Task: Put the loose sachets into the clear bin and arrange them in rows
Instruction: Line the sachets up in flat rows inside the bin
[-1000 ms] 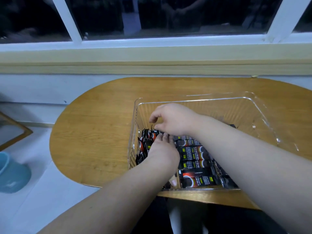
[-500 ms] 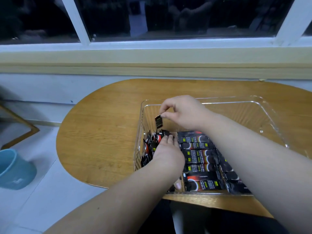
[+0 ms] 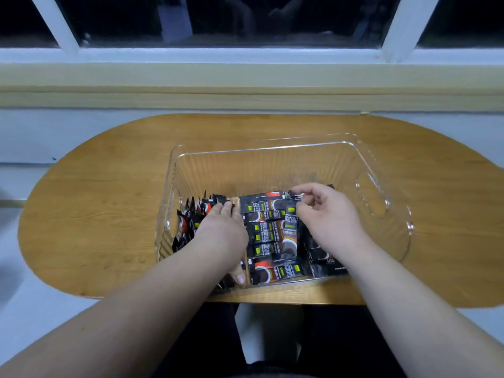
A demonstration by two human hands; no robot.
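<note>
Sachets (image 3: 263,236) fill the near part of the clear bin (image 3: 272,151), seen from my head camera. The bin sits on the wooden bench (image 3: 95,214) in front of me, with its near wall close to the bench's near edge. The sachets reach about halfway to the far wall.

At the left side of the bin a row of upright sachets (image 3: 191,216) stands on edge, packed close against the left wall. My left hand (image 3: 221,233) lies palm down over this row. Its fingers are fairly straight and their tips touch the tops of the farthest packets. The thumb is spread back toward the near wall. It presses on them and grips nothing.

In the middle, flat sachets are stacked crosswise from the near wall to the far end of the row. One lengthwise sachet (image 3: 289,236) lies across their right ends, pointing near to far.

My right hand (image 3: 327,216) hovers at the far right of that row with its fingers curled. The index finger and thumb pinch the end of a black sachet (image 3: 297,196). The rest of it runs off behind my fingers, so I cannot tell how it lies. More dark packets (image 3: 324,257) lie beneath my right wrist by the near wall.

Beyond the bench are a pale sill (image 3: 245,85) and a dark window (image 3: 245,20).
</note>
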